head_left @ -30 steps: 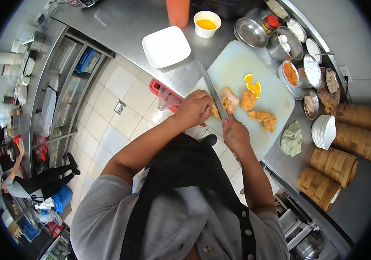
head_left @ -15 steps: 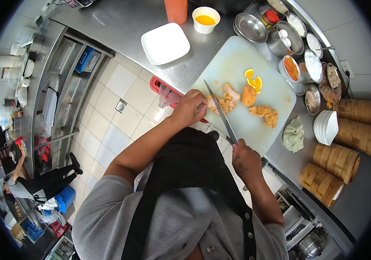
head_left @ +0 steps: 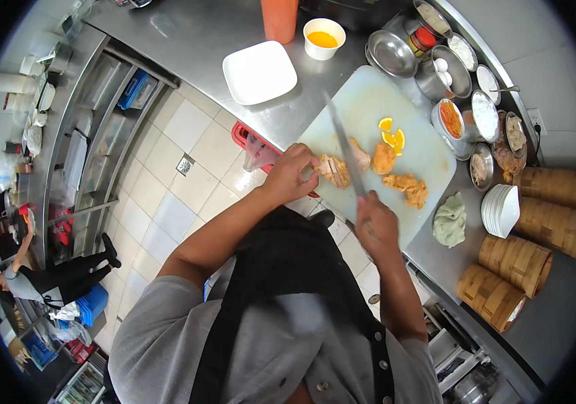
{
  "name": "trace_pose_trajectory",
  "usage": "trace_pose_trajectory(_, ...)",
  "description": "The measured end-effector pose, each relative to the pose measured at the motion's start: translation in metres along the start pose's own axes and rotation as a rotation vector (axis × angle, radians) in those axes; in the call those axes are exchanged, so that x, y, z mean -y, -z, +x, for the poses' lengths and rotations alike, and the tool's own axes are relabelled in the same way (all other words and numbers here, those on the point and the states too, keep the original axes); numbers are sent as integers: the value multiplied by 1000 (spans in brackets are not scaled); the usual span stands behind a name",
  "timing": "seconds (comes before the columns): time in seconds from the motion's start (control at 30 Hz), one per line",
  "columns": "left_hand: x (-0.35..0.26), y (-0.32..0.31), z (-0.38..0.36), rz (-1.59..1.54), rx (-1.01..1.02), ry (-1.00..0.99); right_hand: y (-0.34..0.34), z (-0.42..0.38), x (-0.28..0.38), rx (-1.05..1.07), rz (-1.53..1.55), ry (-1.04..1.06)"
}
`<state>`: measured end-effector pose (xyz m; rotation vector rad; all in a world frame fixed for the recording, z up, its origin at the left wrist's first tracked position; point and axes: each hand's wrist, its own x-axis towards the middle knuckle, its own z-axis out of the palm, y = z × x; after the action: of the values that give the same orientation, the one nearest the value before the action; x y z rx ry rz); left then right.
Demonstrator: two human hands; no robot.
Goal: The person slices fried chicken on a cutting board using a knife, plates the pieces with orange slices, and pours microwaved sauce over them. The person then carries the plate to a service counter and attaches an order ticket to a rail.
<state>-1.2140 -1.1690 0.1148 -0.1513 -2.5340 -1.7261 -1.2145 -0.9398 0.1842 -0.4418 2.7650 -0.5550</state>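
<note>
My right hand (head_left: pixel 377 223) grips the handle of a long kitchen knife (head_left: pixel 346 143), its blade blurred by motion and pointing away from me over the board. Under my left hand (head_left: pixel 292 174), bent fingertips hold the near left end of a piece of fried chicken (head_left: pixel 334 172), whose pale cut meat shows. Just right of the blade lies another bit of chicken (head_left: pixel 361 159). A rounded fried piece (head_left: pixel 383 159) and a longer battered piece (head_left: pixel 406 190) rest farther right, below several orange wedges (head_left: pixel 389 139). All lie on a white cutting board (head_left: pixel 423 128).
Left of the board stand a white square plate (head_left: pixel 259 73), a paper cup of orange sauce (head_left: pixel 324 39) and an orange container (head_left: pixel 279 20). Metal bowls (head_left: pixel 393 54), a cloth (head_left: pixel 450 221), stacked white dishes (head_left: pixel 501 211) and bamboo steamers (head_left: pixel 516 264) line the right. Another person (head_left: pixel 52 279) is far left.
The knife has shifted right and its blade now sits right of the piece at my left hand, with cut meat exposed. My right hand has moved farther over the board.
</note>
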Motion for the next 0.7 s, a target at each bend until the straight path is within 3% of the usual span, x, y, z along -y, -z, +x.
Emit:
trace_pose_trajectory(0.1,6,-3,14,134,-82,-233,33,-23,-14,42,-195,-52)
trace_pose_trajectory(0.2,-1,-8,31,172,-65,-287,49,-29,-20,148,-273,-114)
trace_pose_trajectory(0.53,2,-16,55,176,3,-242,52,-16,-21,275,-248,-150)
trace_pose_trajectory(0.7,10,-11,47,140,17,-171,23,0,-31,218,-109,-118)
